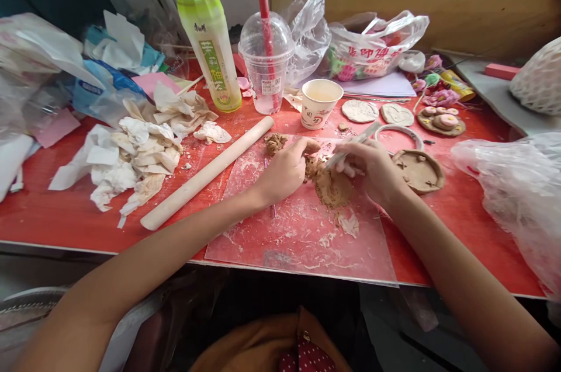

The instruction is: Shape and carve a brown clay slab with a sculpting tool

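On a clear plastic sheet (302, 243) lies a flattened piece of brown clay (336, 192) with rough, crumbly edges. My right hand (377, 167) grips a flat, greyish-white clay tool (360, 137), its tip down at the clay's upper left edge. From the left, my left hand (283, 170) curls its fingers against the clay's crumbly upper left part; the thumb is mostly hidden. Another brown clay lump (275, 143) sits just beyond the left hand. Right of my right hand are a shallow clay dish (418, 171) and a pale ring (401, 129).
A wooden rolling pin (208, 173) lies slantwise at left, beside crumpled tissues (135, 150). Behind stand a paper cup (321, 104) of liquid, a domed plastic cup (266, 68) and a green drink bottle (208, 39). Plastic bags (517, 185) crowd the right.
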### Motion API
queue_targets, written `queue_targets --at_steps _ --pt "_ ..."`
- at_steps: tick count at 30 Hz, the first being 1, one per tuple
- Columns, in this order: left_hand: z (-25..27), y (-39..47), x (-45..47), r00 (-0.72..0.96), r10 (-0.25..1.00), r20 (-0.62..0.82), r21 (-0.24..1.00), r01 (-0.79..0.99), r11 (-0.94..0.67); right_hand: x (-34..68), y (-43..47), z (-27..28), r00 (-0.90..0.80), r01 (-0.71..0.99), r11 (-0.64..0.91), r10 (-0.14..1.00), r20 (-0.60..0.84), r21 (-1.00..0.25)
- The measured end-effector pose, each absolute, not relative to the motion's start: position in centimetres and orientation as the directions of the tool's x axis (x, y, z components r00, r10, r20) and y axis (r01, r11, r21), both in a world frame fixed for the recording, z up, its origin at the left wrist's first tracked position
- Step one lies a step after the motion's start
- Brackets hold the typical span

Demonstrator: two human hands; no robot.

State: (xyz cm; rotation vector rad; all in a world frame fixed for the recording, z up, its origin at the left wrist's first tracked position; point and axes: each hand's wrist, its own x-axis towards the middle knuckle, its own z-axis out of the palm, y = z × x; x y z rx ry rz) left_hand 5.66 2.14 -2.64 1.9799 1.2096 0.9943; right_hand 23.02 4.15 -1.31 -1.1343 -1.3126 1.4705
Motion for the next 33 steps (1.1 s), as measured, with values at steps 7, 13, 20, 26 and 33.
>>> queue_targets --at_steps 7,13,20,26,33 --pt "-1.9 1.3 5.7 0.362 0.803 0.473 0.58 0.559 -0.593 23.2 4.1 -1.1 -0.129 -0.131 -0.045 0.991 -0.027 -0.99" --pt "-2.3 1.3 5.5 0.424 0.72 0.55 0.345 0.669 -0.658 22.8 3.7 -1.2 -0.185 -0.112 -0.029 0.983 -0.008 -0.993" --pt "0.3 2.8 3.1 0.181 0.739 0.649 0.503 0.627 -0.595 23.8 4.8 -1.5 0.009 -0.35 0.007 1.0 0.004 -0.937" --pt "1.4 4.2 0.4 0.327 0.809 0.488 0.453 0.697 -0.556 24.4 5.3 -1.6 0.017 -0.322 -0.042 0.999 -0.051 -0.946" --pt "-0.1 4.9 -0.6 0.586 0.785 0.203 0.313 0.72 -0.619 24.4 5.2 -1.5 0.026 -0.189 0.006 1.0 0.001 -0.982"
